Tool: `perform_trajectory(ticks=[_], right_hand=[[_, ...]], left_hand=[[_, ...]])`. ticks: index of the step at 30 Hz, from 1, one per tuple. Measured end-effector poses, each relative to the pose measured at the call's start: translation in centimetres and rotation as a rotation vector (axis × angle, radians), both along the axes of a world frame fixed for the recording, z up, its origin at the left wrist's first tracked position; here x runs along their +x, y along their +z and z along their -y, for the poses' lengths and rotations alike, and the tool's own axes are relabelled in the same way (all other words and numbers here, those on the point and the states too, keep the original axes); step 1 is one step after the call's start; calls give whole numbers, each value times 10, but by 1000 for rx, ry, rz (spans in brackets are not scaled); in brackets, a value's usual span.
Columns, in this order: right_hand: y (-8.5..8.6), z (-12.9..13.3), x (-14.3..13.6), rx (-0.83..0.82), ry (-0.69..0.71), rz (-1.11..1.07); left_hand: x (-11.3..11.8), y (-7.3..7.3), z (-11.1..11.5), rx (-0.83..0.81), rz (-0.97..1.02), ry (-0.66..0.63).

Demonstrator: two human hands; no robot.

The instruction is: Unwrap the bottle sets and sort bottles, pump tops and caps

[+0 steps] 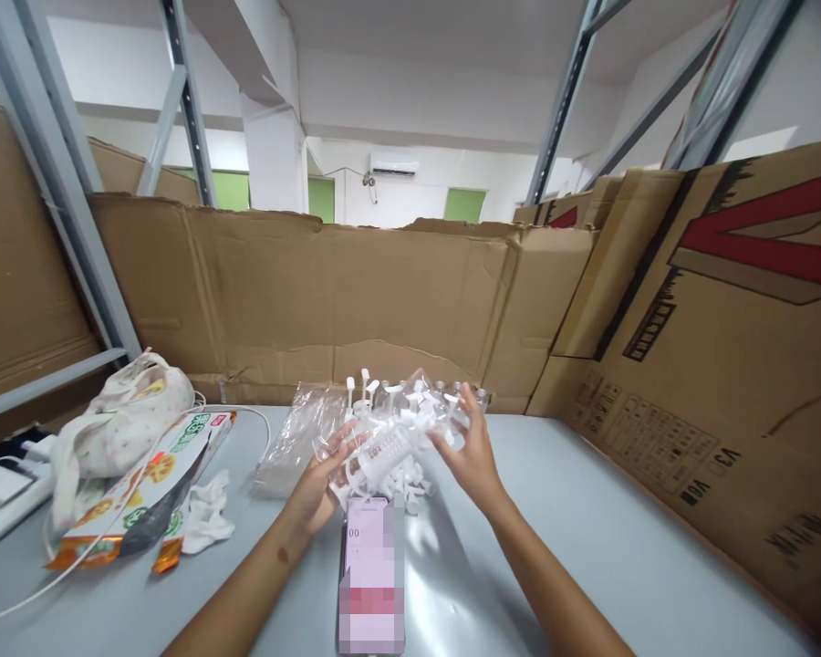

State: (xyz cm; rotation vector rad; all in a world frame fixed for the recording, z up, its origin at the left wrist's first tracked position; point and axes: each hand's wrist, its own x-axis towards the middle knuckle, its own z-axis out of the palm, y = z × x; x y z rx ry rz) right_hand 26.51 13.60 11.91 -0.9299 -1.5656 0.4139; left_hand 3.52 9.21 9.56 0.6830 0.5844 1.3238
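A clear plastic bag with a white printed cylindrical item and small white plastic pieces is up off the table between my hands. My left hand grips the bag's left side, thumb on top and the other fingers partly hidden. At the right end, my right hand has its thumb and fingers around the bag's edge, with a gap between thumb and forefinger. Beneath the bag lies a heap of small white plastic pieces. White sticks with flat heads stand just behind it. Small clear bottles show at the back right.
A phone lies in front of the bag. Flat clear plastic bags are to the left, beside crumpled tissue, a snack packet, a white cloth bag and cables. Cardboard walls and metal posts enclose the table.
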Motion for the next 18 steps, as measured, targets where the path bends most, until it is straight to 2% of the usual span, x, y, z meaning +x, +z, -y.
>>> perform_trajectory(ticks=[2, 4, 5, 7, 9, 11, 13, 16, 18], right_hand=[[-4, -3, -5, -373, 279, -300], [-10, -2, -13, -648, 603, -494], [-14, 1, -18, -726, 743, -546], [-20, 7, -29, -764, 893, -607], [-25, 13, -38, -742, 892, -642], [-28, 15, -44, -730, 806, -692], [-31, 13, -43, -744, 719, -738], [-35, 7, -34, -766, 674, -763], [-37, 5, -28, -763, 673, -766]], left_hand=[[0, 0, -1, -17, 39, 45], [2, 2, 0, -17, 63, 63], [4, 3, 1, -6, 67, 56], [7, 4, 5, 29, 51, 27], [10, 4, 7, 69, -7, 10], [11, 3, 8, 122, -119, 57], [8, -1, 6, 199, -312, 202], [2, -6, 2, 336, -689, 452], [-2, -9, -1, 403, -886, 509]])
